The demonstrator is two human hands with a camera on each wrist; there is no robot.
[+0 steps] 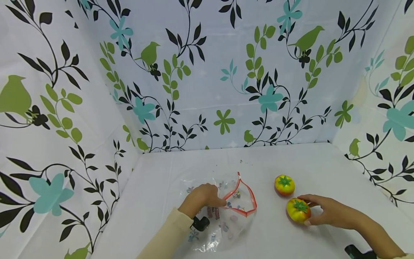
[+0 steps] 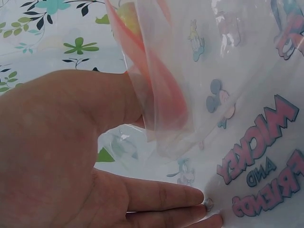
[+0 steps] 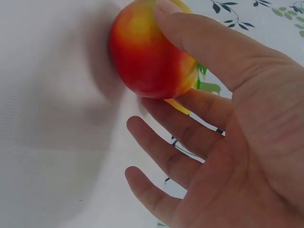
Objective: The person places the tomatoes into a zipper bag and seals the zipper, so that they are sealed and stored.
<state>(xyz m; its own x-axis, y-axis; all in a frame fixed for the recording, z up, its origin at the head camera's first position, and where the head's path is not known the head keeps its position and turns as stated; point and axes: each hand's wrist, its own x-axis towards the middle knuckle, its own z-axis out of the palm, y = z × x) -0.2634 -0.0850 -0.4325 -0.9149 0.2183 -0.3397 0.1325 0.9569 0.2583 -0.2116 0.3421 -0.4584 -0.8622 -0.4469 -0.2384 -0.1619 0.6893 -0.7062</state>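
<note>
On the white table lies a clear plastic zip bag (image 1: 223,230) with cartoon prints and a red strip round its gaping mouth. My left hand (image 1: 204,197) holds the bag at the mouth's near left edge. In the left wrist view the thumb goes behind the red strip (image 2: 166,90), while the fingers (image 2: 161,194) lie along the printed side. My right hand (image 1: 333,211) grips a yellow-and-red toy tomato (image 1: 298,210) with a green leafy top, thumb on one side and fingers on the other. Just behind it sits a second toy tomato (image 1: 284,185), untouched.
The white table (image 1: 168,165) runs back to a patterned curtain (image 1: 207,90) with leaves and birds. Similar cloth hangs at the left and right sides. Black wrist cameras (image 1: 201,223) sit on both wrists.
</note>
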